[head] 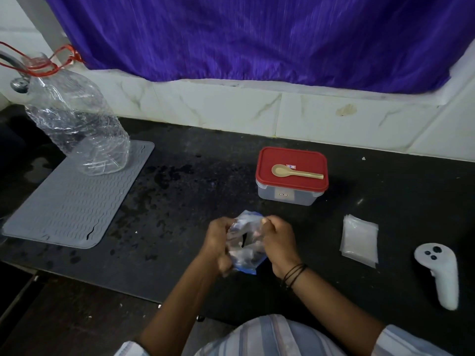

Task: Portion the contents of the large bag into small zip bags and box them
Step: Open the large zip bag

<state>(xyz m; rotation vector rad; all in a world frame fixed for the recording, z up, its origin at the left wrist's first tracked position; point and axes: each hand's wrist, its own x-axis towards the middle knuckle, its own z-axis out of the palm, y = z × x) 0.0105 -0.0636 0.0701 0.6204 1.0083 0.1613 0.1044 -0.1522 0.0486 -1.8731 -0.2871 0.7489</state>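
Note:
A large clear bag with blue edges (pixel 246 242) is held up over the black counter (pixel 195 191) near its front edge. My left hand (pixel 218 240) grips the bag's left side and my right hand (pixel 279 240) grips its right side near the top. Dark contents show dimly through the plastic. A stack of small clear zip bags (pixel 359 240) lies flat to the right. Behind the bag stands a clear box with a red lid (pixel 291 176), shut, and a beige plastic spoon (pixel 295 172) lies on the lid.
A grey ribbed mat (pixel 69 201) covers the counter's left part, with a large clear plastic bottle (pixel 77 119) standing on its far corner. A white hand controller (pixel 440 273) lies at the right. A tiled wall and purple curtain (pixel 257 37) close the back.

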